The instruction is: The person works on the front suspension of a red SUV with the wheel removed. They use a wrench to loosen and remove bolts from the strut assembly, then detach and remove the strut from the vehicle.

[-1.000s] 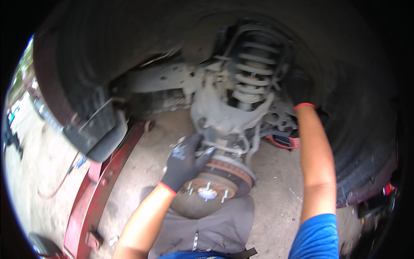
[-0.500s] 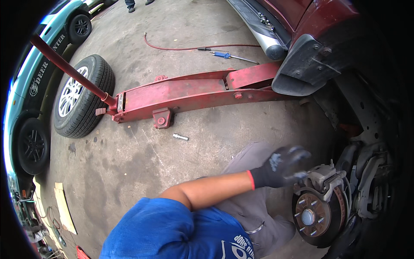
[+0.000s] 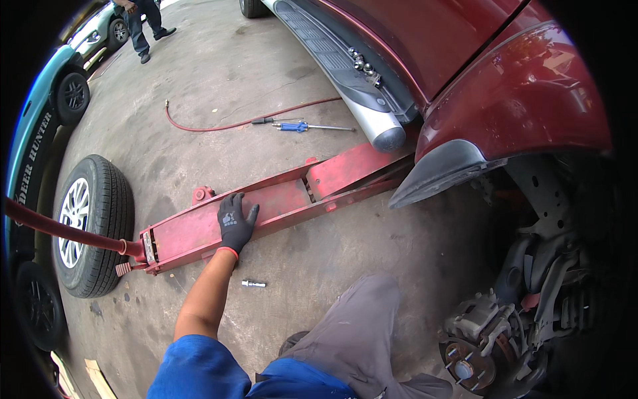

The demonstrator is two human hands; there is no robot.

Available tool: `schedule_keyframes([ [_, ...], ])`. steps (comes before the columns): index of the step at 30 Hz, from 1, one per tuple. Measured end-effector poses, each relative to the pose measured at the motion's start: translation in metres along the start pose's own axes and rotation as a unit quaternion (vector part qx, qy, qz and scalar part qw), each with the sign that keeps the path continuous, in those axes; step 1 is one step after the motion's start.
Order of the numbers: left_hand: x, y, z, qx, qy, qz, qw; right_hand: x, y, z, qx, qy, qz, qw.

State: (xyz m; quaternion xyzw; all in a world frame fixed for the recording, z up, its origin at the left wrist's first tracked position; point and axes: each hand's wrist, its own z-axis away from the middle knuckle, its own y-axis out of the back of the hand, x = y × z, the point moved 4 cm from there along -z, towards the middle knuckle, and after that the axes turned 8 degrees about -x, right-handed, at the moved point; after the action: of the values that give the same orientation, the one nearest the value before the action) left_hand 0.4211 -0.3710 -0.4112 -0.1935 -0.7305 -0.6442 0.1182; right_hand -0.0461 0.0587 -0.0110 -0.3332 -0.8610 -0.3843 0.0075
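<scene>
My left hand point(image 3: 236, 223), in a black work glove with a red cuff, lies on the red floor jack point(image 3: 189, 233). Its palm faces down and its fingers are stretched out over the jack's body, with nothing held. A small metal pin or socket-like piece point(image 3: 254, 284) lies on the concrete below the jack. At the lower right, a brake disc with wheel studs point(image 3: 465, 369) and its caliper point(image 3: 477, 316) are exposed on the wheel-less hub of the dark red vehicle point(image 3: 505, 86). My right hand is out of view.
A wheel with tyre point(image 3: 93, 226) stands beside the jack's handle point(image 3: 66, 231). Beyond the jack lie a blue air blow gun point(image 3: 291, 126) and a red hose point(image 3: 219, 128). Metal pieces point(image 3: 365, 66) rest on the side step point(image 3: 319, 53). A person point(image 3: 143, 30) stands far left.
My left hand has moved left from near the brake caliper onto the jack's body. The view has shifted, and more of the red vehicle and the standing person now show.
</scene>
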Motion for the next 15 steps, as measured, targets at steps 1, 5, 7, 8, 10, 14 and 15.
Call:
schedule_keyframes([
  [1, -0.005, -0.004, -0.007, 0.003, 0.000, -0.027, 1.000, -0.040, -0.004, -0.005, -0.054, 0.006, -0.117, 0.992],
  [5, -0.025, -0.011, -0.010, -0.006, 0.022, -0.059, 0.998, -0.226, -0.076, -0.053, -0.265, 0.232, -0.358, 0.865],
  [7, -0.028, -0.008, -0.008, 0.007, 0.016, -0.038, 0.999, -0.312, -0.120, -0.096, -0.242, 0.266, -0.383, 0.851],
  [8, -0.027, -0.006, -0.006, 0.013, -0.001, -0.044, 0.999, -0.347, -0.138, -0.123, -0.202, 0.260, -0.408, 0.852],
  [10, -0.028, -0.005, -0.009, -0.010, 0.023, -0.010, 1.000, -0.395, -0.169, -0.173, -0.138, 0.204, -0.347, 0.905],
  [14, -0.025, 0.004, -0.015, -0.032, 0.047, -0.007, 0.998, -0.422, -0.238, -0.226, -0.251, 0.008, -0.144, 0.957],
  [15, -0.024, 0.008, -0.016, -0.036, 0.052, -0.007, 0.998, -0.426, -0.244, -0.229, -0.218, 0.019, -0.144, 0.965],
])
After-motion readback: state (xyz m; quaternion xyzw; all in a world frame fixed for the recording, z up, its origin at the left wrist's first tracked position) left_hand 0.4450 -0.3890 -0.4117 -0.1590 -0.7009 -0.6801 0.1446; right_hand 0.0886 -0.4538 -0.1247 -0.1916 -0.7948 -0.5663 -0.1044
